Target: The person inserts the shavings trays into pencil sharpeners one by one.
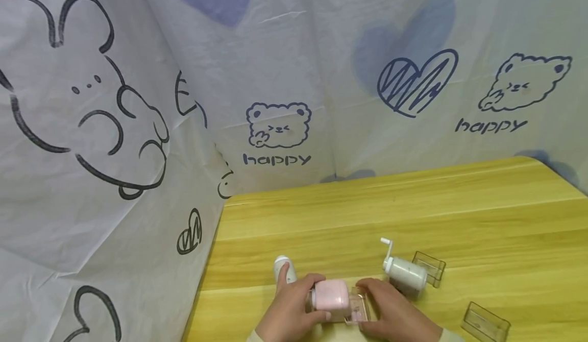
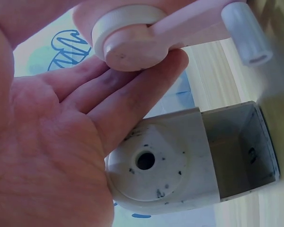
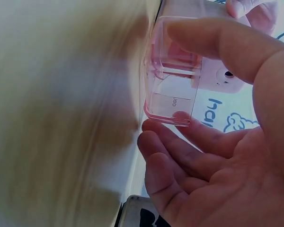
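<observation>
Near the front of the table, my left hand [image 1: 294,303] grips a pink pencil sharpener [image 1: 333,295] by its sides. Its pink crank [image 2: 189,23] with a pale knob points away from the palm in the left wrist view. Opposite, my right hand [image 1: 397,311] pinches the sharpener's clear pinkish drawer [image 3: 173,94], thumb on one side and fingertips on the other. The drawer sticks partly out of the pink body. A white sharpener [image 2: 156,165] with a round hole and a protruding see-through drawer stands just beyond my left hand.
Right of my hands lies another white sharpener [image 1: 408,274] with its crank [image 1: 388,250] pointing up and away. A smoky clear drawer [image 1: 432,268] lies behind it, and a second clear drawer [image 1: 485,322] is nearer the front right. A printed cloth [image 1: 340,76] hangs behind the wooden table [image 1: 367,214].
</observation>
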Demonstrator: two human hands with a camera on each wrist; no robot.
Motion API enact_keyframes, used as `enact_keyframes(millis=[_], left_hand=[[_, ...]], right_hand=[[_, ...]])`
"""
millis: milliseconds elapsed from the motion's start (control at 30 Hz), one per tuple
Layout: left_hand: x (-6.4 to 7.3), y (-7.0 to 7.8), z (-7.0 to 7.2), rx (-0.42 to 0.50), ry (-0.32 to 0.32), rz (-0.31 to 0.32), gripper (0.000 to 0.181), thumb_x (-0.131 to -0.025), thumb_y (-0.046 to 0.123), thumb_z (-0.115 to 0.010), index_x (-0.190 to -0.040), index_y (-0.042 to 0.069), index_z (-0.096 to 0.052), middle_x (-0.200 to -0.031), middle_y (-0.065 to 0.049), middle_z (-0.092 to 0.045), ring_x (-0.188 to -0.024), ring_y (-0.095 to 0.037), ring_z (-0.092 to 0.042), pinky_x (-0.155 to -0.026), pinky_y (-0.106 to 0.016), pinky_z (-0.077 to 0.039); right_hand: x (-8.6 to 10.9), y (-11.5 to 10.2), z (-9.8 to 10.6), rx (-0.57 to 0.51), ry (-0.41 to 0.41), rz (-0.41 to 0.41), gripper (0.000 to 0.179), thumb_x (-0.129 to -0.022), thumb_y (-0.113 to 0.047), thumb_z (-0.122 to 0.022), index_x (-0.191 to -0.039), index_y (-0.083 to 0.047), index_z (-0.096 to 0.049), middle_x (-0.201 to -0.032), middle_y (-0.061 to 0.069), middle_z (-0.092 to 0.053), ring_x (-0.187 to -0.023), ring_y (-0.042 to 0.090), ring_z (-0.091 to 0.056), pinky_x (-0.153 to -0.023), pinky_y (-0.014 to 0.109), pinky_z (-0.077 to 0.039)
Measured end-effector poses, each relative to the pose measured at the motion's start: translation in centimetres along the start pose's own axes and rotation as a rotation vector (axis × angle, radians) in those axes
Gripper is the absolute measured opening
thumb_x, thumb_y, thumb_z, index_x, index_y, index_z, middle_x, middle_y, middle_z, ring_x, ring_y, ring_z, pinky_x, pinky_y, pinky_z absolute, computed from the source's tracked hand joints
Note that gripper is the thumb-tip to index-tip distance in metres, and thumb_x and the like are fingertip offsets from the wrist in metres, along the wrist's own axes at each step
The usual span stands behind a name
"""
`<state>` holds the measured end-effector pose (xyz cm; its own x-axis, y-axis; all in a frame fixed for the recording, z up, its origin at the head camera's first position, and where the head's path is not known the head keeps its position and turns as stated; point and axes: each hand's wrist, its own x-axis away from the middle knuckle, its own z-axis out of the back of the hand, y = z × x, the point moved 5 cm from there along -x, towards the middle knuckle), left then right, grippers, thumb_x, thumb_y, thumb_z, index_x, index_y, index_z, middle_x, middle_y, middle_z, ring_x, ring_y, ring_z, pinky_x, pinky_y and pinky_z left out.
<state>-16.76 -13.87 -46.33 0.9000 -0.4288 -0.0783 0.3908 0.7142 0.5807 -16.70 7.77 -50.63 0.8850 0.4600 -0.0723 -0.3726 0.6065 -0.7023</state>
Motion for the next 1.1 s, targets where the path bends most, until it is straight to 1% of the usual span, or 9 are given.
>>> enact_keyframes(millis=[67,200,300,367,500,700,867,967,1100], left_hand=[[-0.02,-0.02,0.01,-0.012,0.002,-0.003,0.060,-0.081,0.031,-0.088,-0.132,0.010,-0.065,-0.124,0.002,-0.072,-0.123,-0.028,-0.062,-0.122,-0.065,0.002],[-0.04,-0.15,0.07,0.005,0.001,0.015,0.060,-0.080,0.031,-0.089,-0.132,0.011,-0.065,-0.123,0.002,-0.073,-0.135,-0.038,-0.050,-0.121,-0.066,0.002],[0.00,-0.20,0.12,0.017,-0.003,0.030,0.060,-0.080,0.031,-0.089,-0.132,0.011,-0.066,-0.123,0.001,-0.073,-0.142,-0.044,-0.039,-0.121,-0.067,0.002],[0.01,-0.21,0.13,0.019,-0.008,0.037,0.061,-0.080,0.031,-0.089,-0.132,0.011,-0.065,-0.123,0.001,-0.073,-0.143,-0.044,-0.038,-0.121,-0.067,0.002],[-0.02,-0.19,0.15,0.016,-0.014,0.042,0.061,-0.080,0.031,-0.089,-0.132,0.011,-0.065,-0.124,0.001,-0.072,-0.140,-0.043,-0.044,-0.122,-0.066,0.002],[0.09,-0.21,0.15,0.016,-0.011,0.045,0.059,-0.080,0.031,-0.089,-0.130,0.012,-0.066,-0.124,0.002,-0.072,-0.146,-0.044,-0.034,-0.121,-0.067,0.000],[0.17,-0.16,0.14,0.010,-0.009,0.044,0.058,-0.080,0.030,-0.089,-0.130,0.012,-0.066,-0.123,0.002,-0.072,-0.146,-0.043,-0.035,-0.121,-0.067,-0.001],[0.29,-0.14,0.12,0.021,-0.007,0.055,0.058,-0.079,0.028,-0.090,-0.130,0.012,-0.067,-0.123,0.000,-0.073,-0.150,-0.046,-0.024,-0.121,-0.068,-0.002],[0.21,-0.11,0.09,0.032,-0.011,0.064,0.060,-0.078,0.028,-0.090,-0.131,0.011,-0.066,-0.124,-0.002,-0.073,-0.150,-0.047,-0.025,-0.121,-0.069,-0.002]], right_hand=[[0.01,-0.07,0.00,-0.003,-0.004,0.010,0.076,-0.074,-0.029,-0.088,-0.136,-0.001,-0.056,-0.127,0.006,-0.063,-0.118,0.033,-0.059,-0.099,0.057,-0.050],[0.01,-0.12,-0.01,0.002,-0.022,0.038,0.081,-0.076,-0.033,-0.088,-0.141,-0.002,-0.053,-0.126,0.000,-0.062,-0.118,0.030,-0.058,-0.098,0.053,-0.051],[0.03,-0.16,0.03,0.019,-0.023,0.061,0.078,-0.076,-0.036,-0.088,-0.139,-0.003,-0.055,-0.127,0.001,-0.062,-0.117,0.029,-0.058,-0.097,0.051,-0.051],[0.02,-0.15,0.05,0.034,-0.017,0.061,0.073,-0.077,-0.036,-0.088,-0.135,-0.003,-0.058,-0.129,0.003,-0.063,-0.117,0.029,-0.059,-0.097,0.051,-0.052],[-0.01,-0.06,0.01,0.038,-0.008,0.029,0.070,-0.078,-0.037,-0.087,-0.133,-0.002,-0.060,-0.126,0.004,-0.064,-0.116,0.030,-0.060,-0.098,0.052,-0.052],[0.15,-0.05,0.01,0.011,0.002,-0.006,0.073,-0.077,-0.037,-0.087,-0.133,0.000,-0.059,-0.125,0.006,-0.065,-0.115,0.032,-0.061,-0.098,0.055,-0.051],[0.15,-0.10,0.01,0.015,-0.010,0.008,0.075,-0.077,-0.038,-0.087,-0.135,0.001,-0.059,-0.127,0.008,-0.066,-0.117,0.035,-0.061,-0.099,0.058,-0.050],[0.05,-0.16,-0.07,0.014,-0.031,0.031,0.076,-0.080,-0.039,-0.087,-0.137,0.002,-0.058,-0.130,0.011,-0.065,-0.117,0.037,-0.062,-0.099,0.059,-0.050],[-0.06,-0.20,-0.12,0.003,-0.054,0.047,0.078,-0.081,-0.040,-0.086,-0.139,0.003,-0.056,-0.132,0.014,-0.064,-0.118,0.037,-0.062,-0.100,0.058,-0.050]])
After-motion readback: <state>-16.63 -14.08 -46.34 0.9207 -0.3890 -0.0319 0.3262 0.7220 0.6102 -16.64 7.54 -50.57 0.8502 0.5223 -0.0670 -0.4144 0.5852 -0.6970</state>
